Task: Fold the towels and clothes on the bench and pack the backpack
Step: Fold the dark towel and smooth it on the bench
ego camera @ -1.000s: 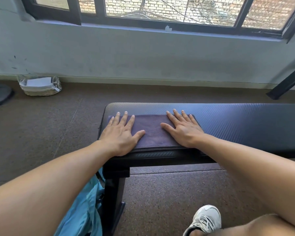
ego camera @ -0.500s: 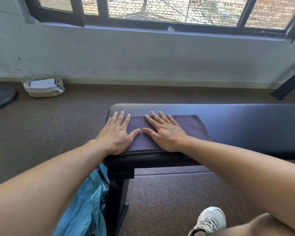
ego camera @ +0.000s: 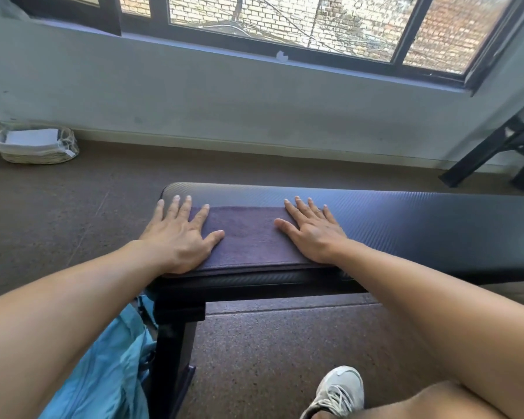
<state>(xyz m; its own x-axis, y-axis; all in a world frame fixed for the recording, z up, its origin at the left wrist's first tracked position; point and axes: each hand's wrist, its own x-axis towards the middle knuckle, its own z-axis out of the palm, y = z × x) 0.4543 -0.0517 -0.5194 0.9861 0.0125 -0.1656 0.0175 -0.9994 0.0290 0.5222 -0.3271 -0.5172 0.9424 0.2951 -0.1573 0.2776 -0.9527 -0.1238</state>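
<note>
Flat palms press folded purple towel

1. Daylight falls through a black-framed window facing a brick wall outside.
2. A grey-blue wall meets a speckled brown floor.
3. A woven basket sits by the skirting at left.
4. A black metal frame leans at right.

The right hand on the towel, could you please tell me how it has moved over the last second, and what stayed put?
The right hand slid left toward the left hand, then back out right, flat on the purple towel. Nothing was gripped or released. The left hand and the folded towel stayed on the bench.
</note>
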